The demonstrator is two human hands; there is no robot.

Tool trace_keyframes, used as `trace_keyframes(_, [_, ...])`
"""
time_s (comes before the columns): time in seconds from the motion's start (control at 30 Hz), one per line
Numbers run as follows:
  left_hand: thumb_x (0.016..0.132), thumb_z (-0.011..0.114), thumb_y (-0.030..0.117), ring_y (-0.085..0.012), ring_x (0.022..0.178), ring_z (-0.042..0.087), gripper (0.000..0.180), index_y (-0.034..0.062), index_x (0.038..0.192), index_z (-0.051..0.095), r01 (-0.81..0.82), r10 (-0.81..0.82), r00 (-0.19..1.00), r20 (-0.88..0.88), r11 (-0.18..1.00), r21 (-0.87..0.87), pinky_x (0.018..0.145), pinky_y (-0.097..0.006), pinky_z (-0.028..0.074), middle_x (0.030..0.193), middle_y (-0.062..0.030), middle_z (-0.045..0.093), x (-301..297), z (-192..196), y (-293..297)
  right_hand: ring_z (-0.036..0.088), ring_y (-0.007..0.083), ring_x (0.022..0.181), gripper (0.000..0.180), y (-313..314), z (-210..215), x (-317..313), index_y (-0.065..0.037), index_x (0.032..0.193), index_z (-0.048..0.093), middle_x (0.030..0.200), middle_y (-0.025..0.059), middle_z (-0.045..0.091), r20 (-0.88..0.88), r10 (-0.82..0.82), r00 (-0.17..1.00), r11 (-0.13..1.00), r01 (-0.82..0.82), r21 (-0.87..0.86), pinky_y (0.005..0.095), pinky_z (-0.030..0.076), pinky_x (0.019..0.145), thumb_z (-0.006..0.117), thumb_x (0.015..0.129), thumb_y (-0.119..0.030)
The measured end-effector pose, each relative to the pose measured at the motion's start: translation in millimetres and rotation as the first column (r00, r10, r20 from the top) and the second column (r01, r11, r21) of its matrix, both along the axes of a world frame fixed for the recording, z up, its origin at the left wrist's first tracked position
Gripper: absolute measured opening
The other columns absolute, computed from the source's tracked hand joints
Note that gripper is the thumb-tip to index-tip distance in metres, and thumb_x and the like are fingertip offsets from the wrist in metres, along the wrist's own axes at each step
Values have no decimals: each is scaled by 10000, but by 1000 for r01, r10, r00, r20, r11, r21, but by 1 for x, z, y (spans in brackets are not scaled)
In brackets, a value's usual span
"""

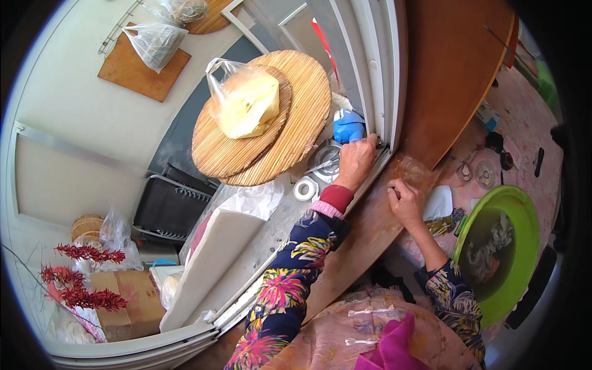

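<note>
On the window ledge, my left hand [356, 163] reaches up to the foot of the sliding window frame [383, 80]. Its fingers are closed, and what they hold, if anything, is hidden. A blue rounded plastic object [349, 127] stands just beyond its knuckles. Beside the wrist lie a white tape roll [304, 189] and a round clear-and-grey item [328, 161]. My right hand [407, 202] is curled over the brown wooden sill [364, 231], its fingers drawn in; I cannot make out anything in them.
Woven straw rounds [308, 74] bear a plastic bag of something yellow [251, 111]. A green basin [531, 225] of murky water with cloth stands at right, by scissors [465, 171] on a pink cloth [524, 117]. At lower left are a cardboard box [129, 302] and dried red peppers [92, 299].
</note>
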State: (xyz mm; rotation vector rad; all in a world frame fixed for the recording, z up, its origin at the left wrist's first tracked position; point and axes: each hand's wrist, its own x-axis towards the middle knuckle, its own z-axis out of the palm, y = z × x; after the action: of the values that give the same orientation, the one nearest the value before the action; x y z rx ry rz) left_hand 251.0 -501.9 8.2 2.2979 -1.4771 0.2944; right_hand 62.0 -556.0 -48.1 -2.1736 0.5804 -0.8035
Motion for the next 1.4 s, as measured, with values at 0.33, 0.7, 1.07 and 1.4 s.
trace_keyframes(0.33, [881,588,98,-355,670,723,81,67,876,663,-56,48,998,40,973,225,586,-469,564,709,-192,703,5,-16,-11,698,328,738,87,0,2,-1,-114,922,668,851,86,724,27,4,1000,1000,-4,5,447,535,665,669,836,-95])
trace_keyframes(0.7, [887,596,135,-385,684,715,133,57,836,691,-6,2,1000,21,971,239,609,-497,559,721,-208,701,10,-11,-17,698,332,742,105,0,2,0,-121,933,676,845,91,722,48,-4,999,1000,4,-4,451,530,665,657,835,-89])
trace_keyframes(1.07, [880,594,136,-373,689,715,143,53,807,685,-1,-13,999,45,951,308,587,-485,544,697,-197,685,9,-10,8,707,334,773,103,-1,-3,1,-111,936,676,879,97,735,42,-5,999,1000,5,-15,454,535,680,670,837,-85])
trace_keyframes(1.4, [905,552,121,-376,682,703,134,60,899,671,44,-48,999,2,928,371,590,-496,531,683,-200,671,0,-2,68,703,345,763,87,-1,-1,0,-103,932,673,861,111,726,9,11,1000,1000,-11,12,457,536,669,677,846,-90])
